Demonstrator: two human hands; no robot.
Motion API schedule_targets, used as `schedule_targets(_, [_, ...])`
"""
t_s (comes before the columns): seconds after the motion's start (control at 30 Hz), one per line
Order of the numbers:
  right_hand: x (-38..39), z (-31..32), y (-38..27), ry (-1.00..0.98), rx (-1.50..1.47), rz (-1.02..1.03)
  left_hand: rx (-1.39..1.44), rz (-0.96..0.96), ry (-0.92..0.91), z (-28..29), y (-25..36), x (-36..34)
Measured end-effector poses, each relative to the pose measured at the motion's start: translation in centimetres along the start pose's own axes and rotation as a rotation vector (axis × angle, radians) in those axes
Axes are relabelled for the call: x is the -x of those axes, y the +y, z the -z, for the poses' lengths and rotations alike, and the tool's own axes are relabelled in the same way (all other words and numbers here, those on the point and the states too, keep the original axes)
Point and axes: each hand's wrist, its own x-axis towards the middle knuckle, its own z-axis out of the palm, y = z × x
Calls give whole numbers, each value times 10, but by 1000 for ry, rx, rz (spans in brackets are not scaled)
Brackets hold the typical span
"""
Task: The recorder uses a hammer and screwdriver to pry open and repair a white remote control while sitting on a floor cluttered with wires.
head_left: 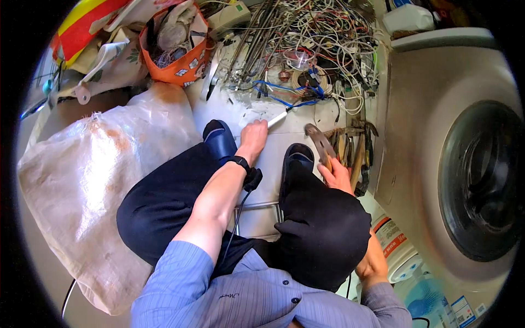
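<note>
My left hand, with a black band on its wrist, is closed around a slim white rod. The rod slants up and right over the pale floor, its far end close to a blue cable. In my right hand, near my right knee, is a hand tool with a broad brown-grey metal head and a wooden handle mostly covered by my fingers. Its head points up and left, apart from the rod. Several worn hand tools lie just right of it.
A tangled heap of wires covers the far floor. On the left are a white woven sack and an orange bag. A front-loading washing machine stands on the right, near a white bucket. My feet wear dark blue slippers.
</note>
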Motion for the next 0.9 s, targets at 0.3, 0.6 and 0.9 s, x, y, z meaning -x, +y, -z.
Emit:
schedule_targets(0.3, [-69,-40,-14,-134,290,92,34,-14,-49,-4,8,-3])
schedule_targets(0.6, [-81,-41,-29,-73,255,362,73,81,-84,-5,18,-8])
schedule_targets(0.9, [-69,-32,-39,-44,261,204,79,52,-81,-18,7,4])
